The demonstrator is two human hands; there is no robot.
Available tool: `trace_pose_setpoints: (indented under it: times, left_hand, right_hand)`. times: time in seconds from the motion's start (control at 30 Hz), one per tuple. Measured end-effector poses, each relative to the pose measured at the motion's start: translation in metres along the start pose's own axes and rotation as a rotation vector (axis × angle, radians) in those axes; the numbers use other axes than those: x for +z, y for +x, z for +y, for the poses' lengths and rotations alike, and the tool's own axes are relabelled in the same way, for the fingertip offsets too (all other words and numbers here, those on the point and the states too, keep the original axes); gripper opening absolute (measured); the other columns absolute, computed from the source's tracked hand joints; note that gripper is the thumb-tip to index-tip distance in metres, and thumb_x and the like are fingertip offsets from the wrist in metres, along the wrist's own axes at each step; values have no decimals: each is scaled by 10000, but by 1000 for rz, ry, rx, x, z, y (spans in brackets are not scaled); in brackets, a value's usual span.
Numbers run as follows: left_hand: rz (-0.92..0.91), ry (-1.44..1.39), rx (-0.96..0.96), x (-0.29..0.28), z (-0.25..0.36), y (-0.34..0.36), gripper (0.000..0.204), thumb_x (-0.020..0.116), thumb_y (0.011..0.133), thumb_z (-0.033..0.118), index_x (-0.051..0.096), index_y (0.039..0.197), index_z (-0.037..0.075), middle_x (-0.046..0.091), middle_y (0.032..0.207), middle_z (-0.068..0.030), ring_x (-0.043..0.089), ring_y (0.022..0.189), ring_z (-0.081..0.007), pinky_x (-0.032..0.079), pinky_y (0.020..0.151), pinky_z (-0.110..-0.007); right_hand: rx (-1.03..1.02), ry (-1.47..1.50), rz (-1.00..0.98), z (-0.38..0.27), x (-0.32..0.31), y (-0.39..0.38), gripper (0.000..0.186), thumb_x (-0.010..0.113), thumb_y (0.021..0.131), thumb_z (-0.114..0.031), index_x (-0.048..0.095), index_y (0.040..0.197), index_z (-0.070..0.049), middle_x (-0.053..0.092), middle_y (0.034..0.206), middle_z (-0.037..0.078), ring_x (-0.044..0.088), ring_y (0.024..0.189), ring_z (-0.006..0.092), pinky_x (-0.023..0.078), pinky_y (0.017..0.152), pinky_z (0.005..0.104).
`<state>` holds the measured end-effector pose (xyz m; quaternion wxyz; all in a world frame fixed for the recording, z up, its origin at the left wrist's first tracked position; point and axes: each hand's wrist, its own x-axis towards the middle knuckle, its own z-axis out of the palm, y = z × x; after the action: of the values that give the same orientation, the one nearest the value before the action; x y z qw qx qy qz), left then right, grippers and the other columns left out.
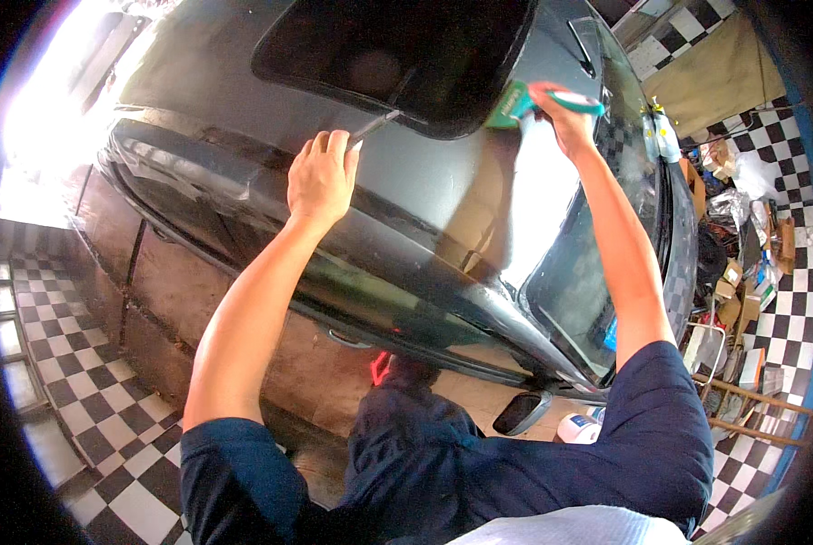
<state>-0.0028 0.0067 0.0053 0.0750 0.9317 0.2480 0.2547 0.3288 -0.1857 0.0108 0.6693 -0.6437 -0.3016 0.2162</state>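
Observation:
A dark grey car roof point(406, 186) spreads below my hands, with a black glass sunroof point(397, 59) set in it. My left hand point(322, 174) rests near the roof's side edge, its fingers closed around a slim grey tool point(373, 127) that points toward the sunroof's edge. My right hand point(565, 118) is above the roof near the windshield point(574, 282). It grips a green tool with a flat, wide piece point(513, 106) and a rounded teal-and-white end point(577, 102). Its exact kind is unclear, and slight blur covers the fingers.
A side mirror point(522, 413) juts out near my body, beside a white container point(579, 428). Spray bottles point(663, 136) stand by the car's far front. Boxes and plastic clutter point(743, 245) line the right. Checkered flooring point(115, 427) lies at left; something red point(381, 367) shows by my leg.

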Motion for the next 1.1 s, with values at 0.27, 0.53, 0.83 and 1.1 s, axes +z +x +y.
trace_pose_setpoints:
  times: [0.27, 0.53, 0.83, 1.1]
  left_hand:
    - [-9, -38, -20, -1, 3, -1, 194, 517, 868, 228, 494, 959, 58, 566, 920, -118, 551, 886, -296, 443, 767, -404]
    - [54, -24, 9, 2, -5, -3, 214, 483, 894, 236, 501, 969, 37, 572, 917, -151, 550, 872, -348, 446, 757, -421]
    - [29, -6, -9, 4, -2, -1, 246, 469, 910, 256, 502, 992, 26, 583, 960, -147, 558, 914, -328, 451, 783, -406]
    - [45, -42, -26, 2, 1, -2, 246, 473, 903, 250, 501, 997, 25, 583, 966, -151, 559, 919, -325, 454, 789, -406]
  right_hand:
    - [-133, -72, -22, -39, 26, 54, 240, 704, 781, -213, 651, 956, -58, 644, 979, 57, 617, 850, 136, 517, 717, 285]
    - [-207, 202, -390, -22, 240, 105, 161, 721, 763, -178, 659, 825, -42, 627, 741, 12, 565, 631, 104, 447, 551, 259]
    - [-76, -200, -172, -9, 47, -57, 247, 696, 790, -219, 624, 967, -63, 611, 757, 12, 558, 663, 82, 444, 571, 217]
    - [169, -481, -49, -37, -41, -113, 123, 690, 777, -127, 642, 795, -15, 606, 673, 22, 563, 597, 88, 444, 515, 227]
